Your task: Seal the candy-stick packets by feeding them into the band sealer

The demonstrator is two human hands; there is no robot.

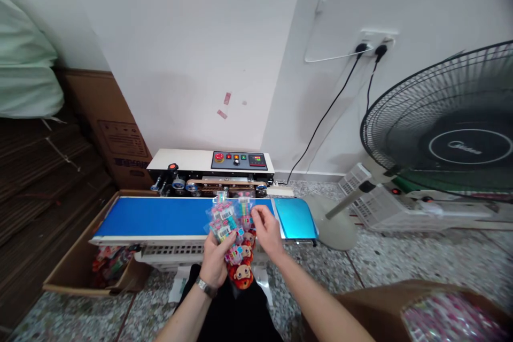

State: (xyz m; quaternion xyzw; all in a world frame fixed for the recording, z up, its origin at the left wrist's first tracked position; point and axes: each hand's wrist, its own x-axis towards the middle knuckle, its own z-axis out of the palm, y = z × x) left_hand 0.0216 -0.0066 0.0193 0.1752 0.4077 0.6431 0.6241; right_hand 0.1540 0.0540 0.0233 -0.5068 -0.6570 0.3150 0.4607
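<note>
A sealing machine (200,161) with a blue belt (160,216) stands on a speckled floor (401,262) against a white wall (180,37). The left hand (214,262) is closed around a fanned stack of toy packets (236,256) at the belt's near edge. The right hand (267,231) pinches the top packet (245,219). One packet seems to be coming off the stack. It would need laying flat on the belt, open end toward the machine.
</note>
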